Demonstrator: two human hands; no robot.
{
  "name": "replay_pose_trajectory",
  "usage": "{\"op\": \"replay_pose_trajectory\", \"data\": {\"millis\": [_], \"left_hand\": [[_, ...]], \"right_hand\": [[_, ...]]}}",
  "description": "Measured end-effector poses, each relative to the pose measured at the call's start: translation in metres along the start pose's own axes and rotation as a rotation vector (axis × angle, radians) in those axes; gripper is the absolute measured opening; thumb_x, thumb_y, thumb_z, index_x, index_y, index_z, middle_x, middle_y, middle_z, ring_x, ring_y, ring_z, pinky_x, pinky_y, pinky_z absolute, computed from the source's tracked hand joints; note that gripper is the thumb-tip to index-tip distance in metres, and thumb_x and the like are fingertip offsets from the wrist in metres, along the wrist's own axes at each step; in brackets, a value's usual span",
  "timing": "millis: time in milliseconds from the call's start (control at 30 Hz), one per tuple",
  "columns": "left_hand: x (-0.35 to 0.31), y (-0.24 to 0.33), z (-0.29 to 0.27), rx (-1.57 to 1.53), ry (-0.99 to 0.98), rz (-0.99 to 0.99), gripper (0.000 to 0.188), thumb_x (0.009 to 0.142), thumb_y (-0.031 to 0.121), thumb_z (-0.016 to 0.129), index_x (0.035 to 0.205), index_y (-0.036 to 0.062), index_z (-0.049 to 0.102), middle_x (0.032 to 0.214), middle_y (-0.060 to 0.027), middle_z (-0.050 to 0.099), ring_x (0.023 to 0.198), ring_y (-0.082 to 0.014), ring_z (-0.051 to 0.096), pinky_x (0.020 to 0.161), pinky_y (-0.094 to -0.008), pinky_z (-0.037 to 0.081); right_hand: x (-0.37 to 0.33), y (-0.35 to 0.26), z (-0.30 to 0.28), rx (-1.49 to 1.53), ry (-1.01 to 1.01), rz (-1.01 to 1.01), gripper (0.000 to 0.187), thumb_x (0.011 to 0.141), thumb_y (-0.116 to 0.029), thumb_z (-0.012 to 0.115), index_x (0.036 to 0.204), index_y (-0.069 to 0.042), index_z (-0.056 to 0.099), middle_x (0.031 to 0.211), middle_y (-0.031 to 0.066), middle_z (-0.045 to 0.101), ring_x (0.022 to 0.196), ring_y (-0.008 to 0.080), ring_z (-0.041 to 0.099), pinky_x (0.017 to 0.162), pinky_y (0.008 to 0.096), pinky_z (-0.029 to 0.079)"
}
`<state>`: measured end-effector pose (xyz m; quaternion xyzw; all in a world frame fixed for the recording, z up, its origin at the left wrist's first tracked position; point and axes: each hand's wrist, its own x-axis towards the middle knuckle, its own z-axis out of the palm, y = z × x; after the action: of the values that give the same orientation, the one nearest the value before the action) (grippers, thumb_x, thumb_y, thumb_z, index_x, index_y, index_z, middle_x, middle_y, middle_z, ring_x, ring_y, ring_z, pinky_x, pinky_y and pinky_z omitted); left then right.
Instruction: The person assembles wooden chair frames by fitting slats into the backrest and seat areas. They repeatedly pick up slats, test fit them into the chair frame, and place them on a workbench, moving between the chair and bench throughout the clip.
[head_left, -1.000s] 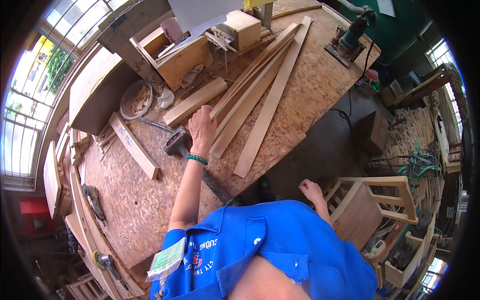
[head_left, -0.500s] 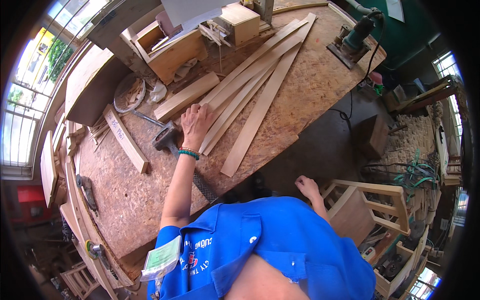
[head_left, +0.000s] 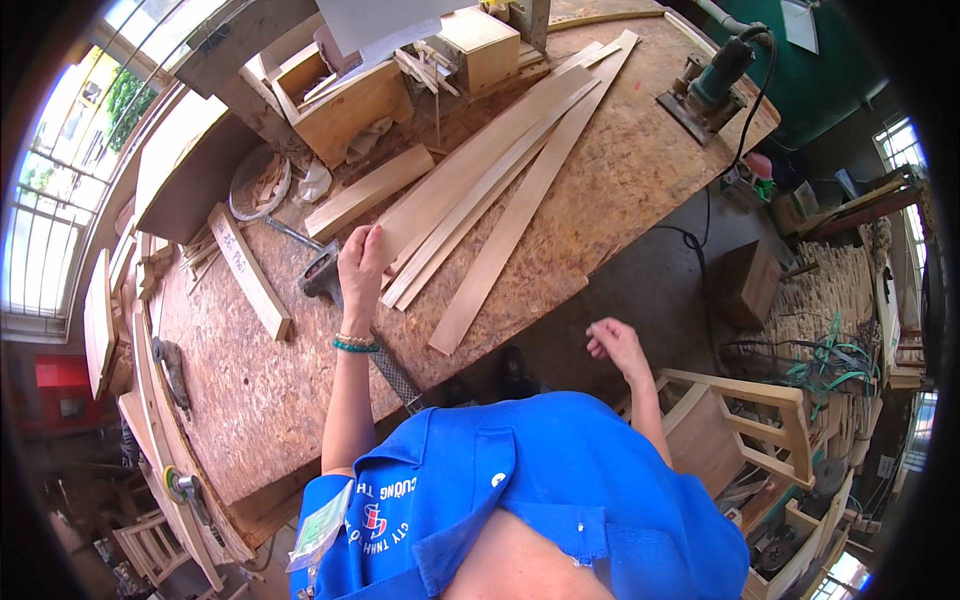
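Observation:
My left hand (head_left: 362,268) is closed on the near end of a thin wooden strip (head_left: 480,150), thumb on top. The strip lies slantwise over a fan of other strips on the workbench. Beside it, narrower strips (head_left: 440,255) show their edges, and one separate strip (head_left: 530,205) angles away on the right. Just left of the hand is a mallet-like dark tool (head_left: 322,275), its black patterned handle passing under my wrist. My right hand (head_left: 615,345) hangs off the bench edge with loosely bent, parted fingers and nothing in it.
A short wooden block (head_left: 370,192) and a marked board (head_left: 248,270) lie on the workbench (head_left: 240,410). At the far right corner stands a green power tool (head_left: 708,85) with a trailing cord. Wooden boxes (head_left: 355,110) line the back. A wooden frame (head_left: 750,420) stands at right.
My left hand has drawn back toward me and left, from lying over the strips to gripping one strip's end. That strip now shows a broader face. My right hand's fingers have loosened.

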<state>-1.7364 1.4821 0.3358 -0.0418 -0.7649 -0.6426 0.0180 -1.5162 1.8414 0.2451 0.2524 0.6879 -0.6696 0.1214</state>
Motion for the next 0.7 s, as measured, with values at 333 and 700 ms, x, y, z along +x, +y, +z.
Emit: {"op": "replay_pose_trajectory", "data": {"millis": [333, 700], "left_hand": [[-0.083, 0.012, -0.033, -0.245, -0.070, -0.411, 0.024, 0.095, 0.027, 0.054, 0.095, 0.0048, 0.062, 0.067, 0.0047, 0.055, 0.051, -0.0014, 0.048, 0.040, -0.0165, 0.033], [-0.136, 0.002, -0.078, -0.367, -0.206, -0.604, 0.058, 0.097, 0.051, 0.034, 0.105, -0.0005, 0.061, 0.056, 0.0039, 0.039, 0.039, -0.0045, 0.027, 0.050, -0.0231, 0.045]], "right_hand": [[0.065, -0.145, 0.010, 0.825, -0.290, -0.394, 0.052, 0.090, -0.040, 0.058, 0.131, -0.009, 0.046, 0.115, 0.0104, 0.061, 0.086, 0.0135, 0.062, 0.066, 0.0246, 0.050], [0.102, -0.140, 0.006, 0.893, -0.154, -0.392, 0.032, 0.079, -0.040, 0.072, 0.092, -0.013, 0.060, 0.075, 0.0014, 0.064, 0.059, 0.0108, 0.060, 0.051, 0.0248, 0.049]]}}
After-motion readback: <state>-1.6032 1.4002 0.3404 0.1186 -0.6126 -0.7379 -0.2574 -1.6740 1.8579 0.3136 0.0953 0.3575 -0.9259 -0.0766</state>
